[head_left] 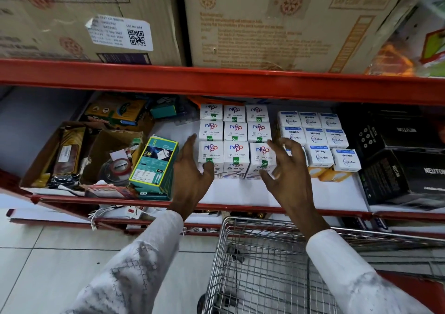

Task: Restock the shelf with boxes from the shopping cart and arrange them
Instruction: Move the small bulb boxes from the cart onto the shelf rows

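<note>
Sleeves, white, patterned, nearest the lens; shopping cart [265, 253] just beyond them, wire basket, appears bare of boxes where visible, so probably little or nothing left to unload.

Landmark: Nippo boxes [234, 140], white, block three wide and three deep on the white middle shelf [240, 195], tops up, logos facing the aisle for easy reading. Packed edge to edge, likely to keep rows square and save room.

Left hand [190, 169], at the block's left flank: open, fingers together and extended, palm flat toward the front-left box, thumb across its lower front. Grips nothing; set as a stop or pusher to true up the edge.

Right hand [286, 167], at the block's right flank: open, fingers spread and curled, tips at or near the front-right box; contact uncertain. Holds nothing. Placed opposite the left, apparently to squeeze the block straight between both palms.

Right of the block: Wipro boxes [320, 140], white, separate group, labels inverted, narrow gap between. Beyond those: black Neuton boxes [404, 164].

Left of the block: green charger box [154, 164], standing tilted; further left, open brown cartons [72, 155] of loose stock.

Above the block: red shelf rail [216, 82], large cardboard cases [277, 20] stored on top.

Stage, as judged: arranging, nearly complete.
</note>
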Available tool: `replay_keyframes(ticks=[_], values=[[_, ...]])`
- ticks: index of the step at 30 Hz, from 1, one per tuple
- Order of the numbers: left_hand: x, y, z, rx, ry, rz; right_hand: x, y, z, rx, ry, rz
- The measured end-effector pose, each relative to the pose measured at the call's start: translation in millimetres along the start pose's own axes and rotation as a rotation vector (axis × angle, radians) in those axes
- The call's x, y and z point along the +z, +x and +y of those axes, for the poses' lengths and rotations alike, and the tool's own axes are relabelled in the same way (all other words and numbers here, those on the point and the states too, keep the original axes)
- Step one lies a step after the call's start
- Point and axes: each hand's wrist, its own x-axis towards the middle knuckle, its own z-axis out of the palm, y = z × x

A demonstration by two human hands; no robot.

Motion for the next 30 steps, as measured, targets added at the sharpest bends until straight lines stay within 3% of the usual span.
replay_keyframes(ticks=[2, 4, 8, 16, 30], values=[[0.1, 15.1, 2.6, -0.033, -0.026, -0.020, -4.3, 14.4, -5.2, 0.026, 0.091, 0.055], [2.9, 32.5, 6.7, -0.105, -0.063, -0.024, -1.5, 36.7, -8.4, 0.177, 0.200, 0.053], [13.2, 63.9, 12.5, -0.332, -0.099, -0.076, 12.8, 77.8, -1.2, 0.442, 0.217, -0.129], [24.0, 89.0, 2.3, -0.516, -0.071, -0.068, 24.1, 108.5, 17.3, 0.446, 0.017, -0.201], [23.8, 87.1, 6.1, -0.419, 0.045, -0.048, 23.0, 116.3, 18.2, 0.441, 0.087, -0.278]])
